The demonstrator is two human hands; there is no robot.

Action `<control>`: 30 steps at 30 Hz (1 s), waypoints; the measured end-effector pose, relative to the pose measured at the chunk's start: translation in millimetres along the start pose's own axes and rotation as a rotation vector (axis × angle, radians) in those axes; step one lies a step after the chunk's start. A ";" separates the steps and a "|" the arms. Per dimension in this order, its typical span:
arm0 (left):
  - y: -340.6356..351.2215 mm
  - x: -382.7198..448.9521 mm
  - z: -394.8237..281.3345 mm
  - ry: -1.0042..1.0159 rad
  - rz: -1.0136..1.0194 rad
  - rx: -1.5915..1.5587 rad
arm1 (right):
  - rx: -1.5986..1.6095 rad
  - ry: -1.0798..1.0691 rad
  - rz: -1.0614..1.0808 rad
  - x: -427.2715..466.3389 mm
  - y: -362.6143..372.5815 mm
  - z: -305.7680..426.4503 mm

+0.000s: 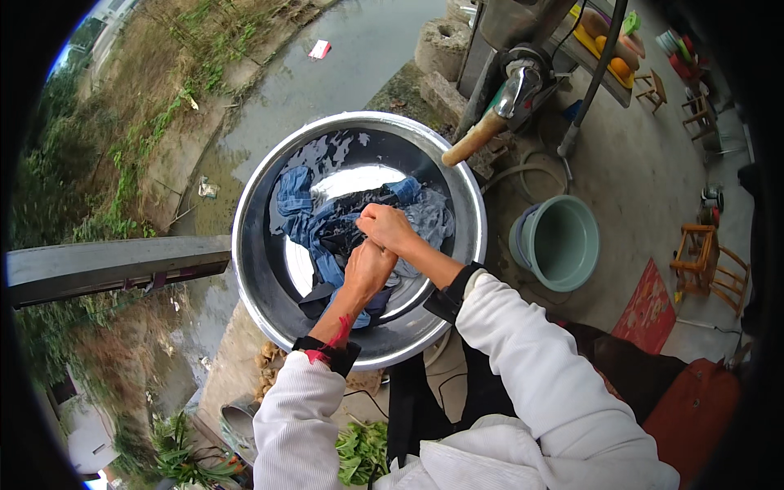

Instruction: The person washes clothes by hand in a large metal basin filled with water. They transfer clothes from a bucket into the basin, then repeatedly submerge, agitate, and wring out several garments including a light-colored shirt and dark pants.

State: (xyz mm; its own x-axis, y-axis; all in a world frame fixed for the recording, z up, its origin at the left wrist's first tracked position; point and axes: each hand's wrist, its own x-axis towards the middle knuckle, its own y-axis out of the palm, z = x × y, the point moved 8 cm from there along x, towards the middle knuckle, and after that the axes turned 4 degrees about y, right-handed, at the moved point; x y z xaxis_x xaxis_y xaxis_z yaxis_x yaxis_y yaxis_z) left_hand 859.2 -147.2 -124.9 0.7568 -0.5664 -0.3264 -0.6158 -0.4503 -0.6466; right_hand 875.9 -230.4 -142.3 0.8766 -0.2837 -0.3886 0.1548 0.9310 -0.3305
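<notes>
A large round metal basin [468, 245] holds water with wet clothes in it. Blue denim [295, 190] lies at the left and middle, and a grey-blue cloth [432, 211] floats at the right. Over the dark cloth in the middle, my left hand [369, 269] and my right hand [386, 226] are closed and meet, knuckles against fingers. Whether any fabric is pinched between them is hidden by the fingers. A red string is tied round my left wrist.
A metal tap with a tan hose end [474, 141] reaches over the basin's upper right rim. A green plastic bucket [566, 245] stands at the right. Leafy greens [361, 453] lie below the basin, a concrete beam [122, 263] is at the left, and wooden chairs [695, 257] are farther right.
</notes>
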 end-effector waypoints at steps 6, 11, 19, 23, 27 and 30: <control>-21.9 -5.7 -19.9 -0.086 -0.045 0.057 | 0.230 -0.043 -0.103 -6.2 -21.7 13.5; -15.6 -29.0 1.4 -0.235 -0.249 -0.793 | 0.633 0.075 -0.223 -8.7 -29.2 1.1; 4.1 -23.7 -2.2 -0.305 -0.552 -1.732 | 0.812 0.093 -0.313 -21.5 -28.4 0.1; -42.6 -30.1 -42.1 0.100 -0.602 -1.061 | 1.167 0.300 -0.043 -24.2 -7.5 2.7; -75.4 -46.8 -103.6 0.637 -0.478 -0.278 | 1.295 0.309 0.385 -32.8 5.8 28.2; -79.8 -58.8 -124.5 0.833 -0.327 -0.106 | 1.310 0.361 0.646 -44.0 14.1 42.0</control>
State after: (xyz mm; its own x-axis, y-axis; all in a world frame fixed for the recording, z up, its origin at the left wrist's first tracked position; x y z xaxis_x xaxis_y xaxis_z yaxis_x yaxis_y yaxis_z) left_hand 836.5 -164.0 31.7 0.5188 -0.6970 0.4950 -0.4457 -0.7146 -0.5391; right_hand 858.7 -195.2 -93.7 0.8251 0.3858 -0.4127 0.2537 0.3997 0.8808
